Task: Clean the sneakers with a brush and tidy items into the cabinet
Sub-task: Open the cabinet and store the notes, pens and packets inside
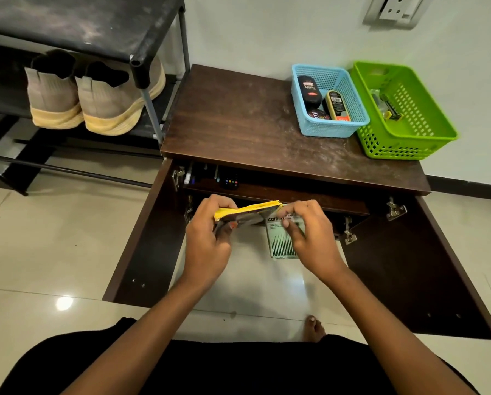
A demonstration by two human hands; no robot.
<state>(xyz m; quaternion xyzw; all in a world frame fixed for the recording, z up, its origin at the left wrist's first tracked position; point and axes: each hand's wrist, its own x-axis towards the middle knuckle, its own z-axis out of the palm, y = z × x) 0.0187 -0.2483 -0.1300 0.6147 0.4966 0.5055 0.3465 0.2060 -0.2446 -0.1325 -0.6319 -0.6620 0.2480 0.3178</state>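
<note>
My left hand [208,240] grips the left end of a flat yellow-edged packet [248,210] in front of the open cabinet [267,129]. My right hand [309,235] pinches the packet's right end and also holds a pale green printed packet [281,240] that hangs below the fingers. Both cabinet doors [144,238] stand wide open. A pair of beige sneakers [96,101] with yellowish soles rests on the black shoe rack [96,24] at the left. I see no brush.
A blue basket [304,121] with shoe-polish items and a green basket [409,138] with small items stand on the cabinet top at the right. Pens and a remote lie on the cabinet's inner shelf [281,192]. My bare foot [314,329] rests on the tiled floor.
</note>
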